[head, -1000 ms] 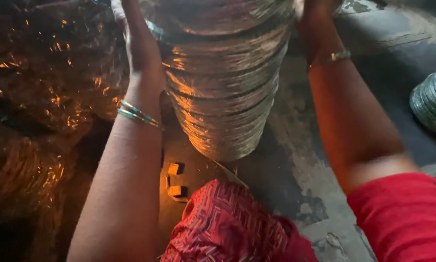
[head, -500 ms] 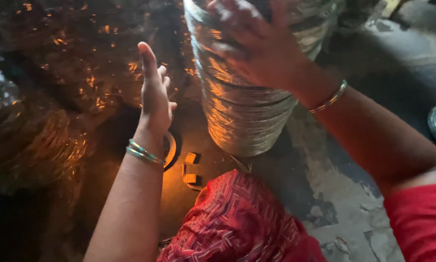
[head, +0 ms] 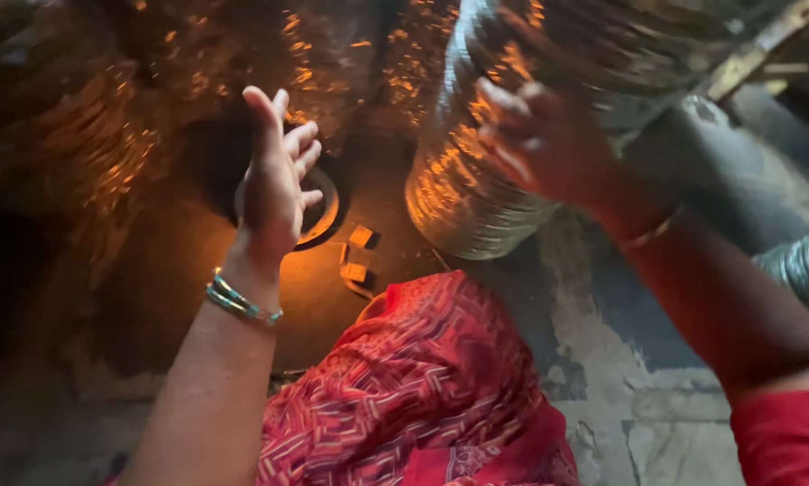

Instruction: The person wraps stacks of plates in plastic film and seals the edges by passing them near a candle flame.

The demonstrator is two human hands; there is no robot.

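the stack [head: 476,180] of shiny ribbed metal bowls stands on the floor [head: 602,360], just beyond the person's red patterned knee [head: 422,396]. half a second ago it stood nearly upright under the right hand; now it leans, its top tipped away toward the upper right, its lower rim nearest the knee. the right hand [head: 539,144] lies on the stack's side with fingers spread, pressing it rather than gripping round it; a thin bangle [head: 652,229] sits at that wrist.

the left hand [head: 274,180] is free of the stack, held up open with fingers wide and loosely curled, holding nothing. a second ago it was flat against the stack's left side; it has since come away and now hangs well left of it, above a dark ring [head: 319,211] lit orange. green and gold bangles [head: 242,301] circle that wrist.

two small blocks [head: 357,252] lie on the floor between ring and stack. another ribbed metal pile [head: 805,270] shows at the right edge.
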